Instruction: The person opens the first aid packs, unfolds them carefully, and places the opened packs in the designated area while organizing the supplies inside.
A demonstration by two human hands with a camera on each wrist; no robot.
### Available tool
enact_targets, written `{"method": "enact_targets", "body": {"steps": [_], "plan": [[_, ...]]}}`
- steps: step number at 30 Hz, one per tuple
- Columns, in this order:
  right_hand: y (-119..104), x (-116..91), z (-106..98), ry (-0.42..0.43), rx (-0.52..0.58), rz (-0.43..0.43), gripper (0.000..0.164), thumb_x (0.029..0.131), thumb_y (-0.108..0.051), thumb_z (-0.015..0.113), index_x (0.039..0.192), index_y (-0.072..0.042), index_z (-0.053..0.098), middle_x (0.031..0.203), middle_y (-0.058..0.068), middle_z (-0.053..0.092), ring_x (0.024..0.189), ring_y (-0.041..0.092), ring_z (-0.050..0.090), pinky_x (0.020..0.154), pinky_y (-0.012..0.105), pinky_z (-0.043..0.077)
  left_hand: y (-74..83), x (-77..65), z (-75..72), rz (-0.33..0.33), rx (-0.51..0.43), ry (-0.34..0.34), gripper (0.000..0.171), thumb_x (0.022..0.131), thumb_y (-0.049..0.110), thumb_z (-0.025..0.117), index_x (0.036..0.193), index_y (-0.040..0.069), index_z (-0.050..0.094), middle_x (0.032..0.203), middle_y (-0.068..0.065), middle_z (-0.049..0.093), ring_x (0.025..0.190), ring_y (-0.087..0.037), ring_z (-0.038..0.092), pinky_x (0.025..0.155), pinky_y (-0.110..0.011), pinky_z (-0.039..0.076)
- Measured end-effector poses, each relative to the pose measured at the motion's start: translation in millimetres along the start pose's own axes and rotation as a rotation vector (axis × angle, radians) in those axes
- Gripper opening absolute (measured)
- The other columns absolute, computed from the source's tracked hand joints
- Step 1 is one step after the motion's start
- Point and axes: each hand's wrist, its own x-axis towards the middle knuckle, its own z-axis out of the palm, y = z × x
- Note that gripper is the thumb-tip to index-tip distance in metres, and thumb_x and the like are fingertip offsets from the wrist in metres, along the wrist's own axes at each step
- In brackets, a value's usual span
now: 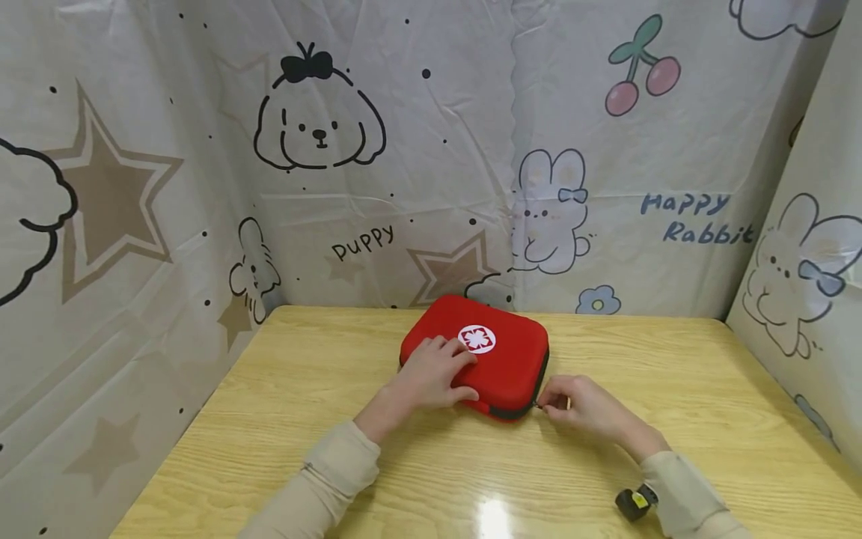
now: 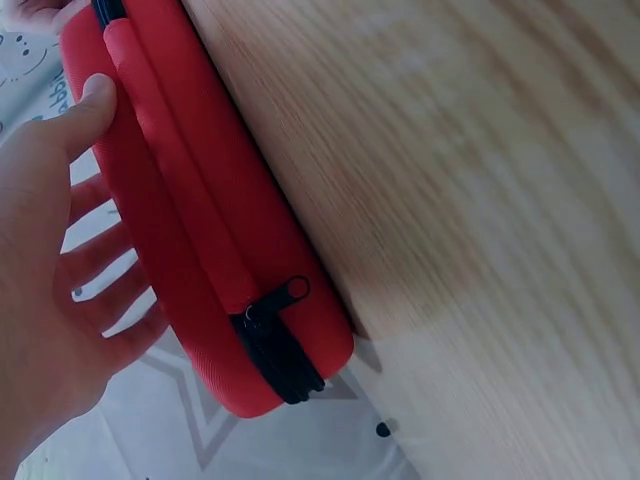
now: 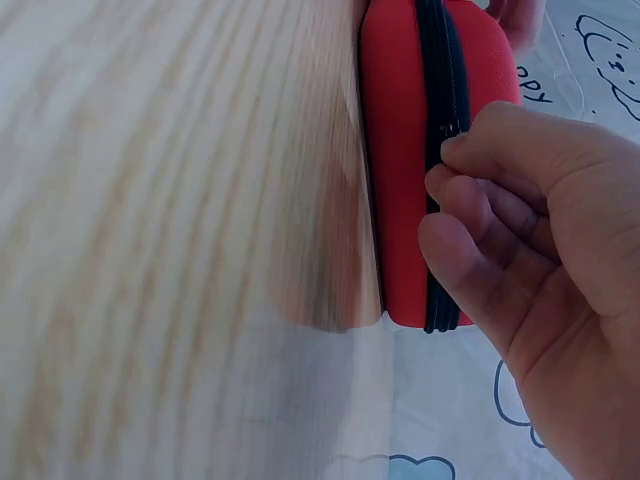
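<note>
A red zippered first-aid case (image 1: 508, 367) with a white round emblem (image 1: 477, 339) lies flat on the table. My left hand (image 1: 431, 374) rests on its lid, the fingers spread over the top and the thumb (image 2: 95, 105) against the front edge. At the case's front right corner, my right hand (image 1: 582, 408) pinches a small zipper pull, mostly hidden by thumb and forefinger. Black zipper tape (image 3: 440, 70) runs along that side and looks closed there. A second zipper pull (image 2: 290, 292) hangs at the other end, in the left wrist view.
The case stands on a wood-grain table (image 1: 303, 374) near its back edge. Printed cloth (image 1: 444, 150) hangs behind and along both sides. By the right sleeve is a small black and yellow object (image 1: 635, 503).
</note>
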Motion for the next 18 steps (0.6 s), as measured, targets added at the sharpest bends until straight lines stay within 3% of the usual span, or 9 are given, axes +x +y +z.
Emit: {"method": "enact_targets", "body": {"steps": [7,13,18], "plan": [[-2,-3,-1,-0.030,0.034,0.006,0.012,0.085,-0.003,0.073,0.090,-0.014,0.072,0.080,-0.010,0.067,0.070,-0.003,0.054,0.063,0.020,0.050,8.7,1.7,-1.2,-0.029,0.056,-0.021,0.054,0.089,0.063,0.060,0.128,0.025,0.061,0.121,0.001,0.060,0.110,-0.020,0.055,0.097,-0.039,0.047],[-5,-3,0,-0.046,0.040,-0.026,0.013,0.083,-0.003,0.072,0.089,-0.014,0.072,0.080,-0.012,0.067,0.070,-0.004,0.055,0.063,0.020,0.051,12.8,2.7,-2.0,-0.025,0.092,0.004,0.054,0.089,0.063,0.060,0.126,0.025,0.062,0.119,0.001,0.061,0.107,-0.020,0.057,0.094,-0.037,0.049],[-9,-1,-1,-0.073,0.048,0.002,0.012,0.083,-0.003,0.071,0.087,-0.014,0.072,0.079,-0.012,0.066,0.069,-0.003,0.055,0.063,0.020,0.051,15.9,3.7,-1.7,-0.034,0.116,0.006,0.054,0.089,0.063,0.060,0.127,0.025,0.062,0.118,0.001,0.062,0.107,-0.020,0.058,0.093,-0.038,0.049]]}}
